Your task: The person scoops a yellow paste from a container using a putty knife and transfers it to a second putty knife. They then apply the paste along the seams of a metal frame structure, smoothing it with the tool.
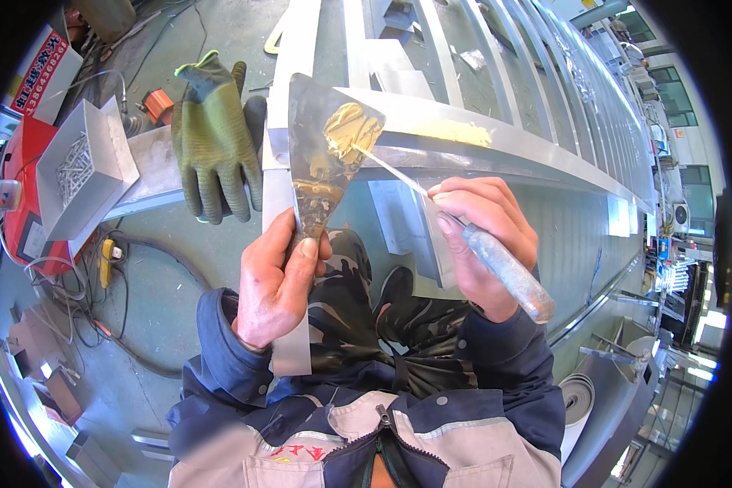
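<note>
My left hand point(275, 281) grips the handle of a wide putty knife point(321, 154), its blade pointing up and away. A lump of yellowish filler point(351, 128) sits on the blade. My right hand point(480, 236) holds a second, narrow scraper point(508, 272) by its worn grey handle. Its thin blade tip touches the filler on the wide blade. Both tools hover over a long metal profile point(464, 146) with a smear of filler along its top.
A pair of green work gloves point(211, 138) lies on the metal at the left. Beside them stands an open grey box of screws point(85, 163), with a red machine point(24, 195) and cables on the floor. Rows of metal rails point(561, 73) stretch away to the right.
</note>
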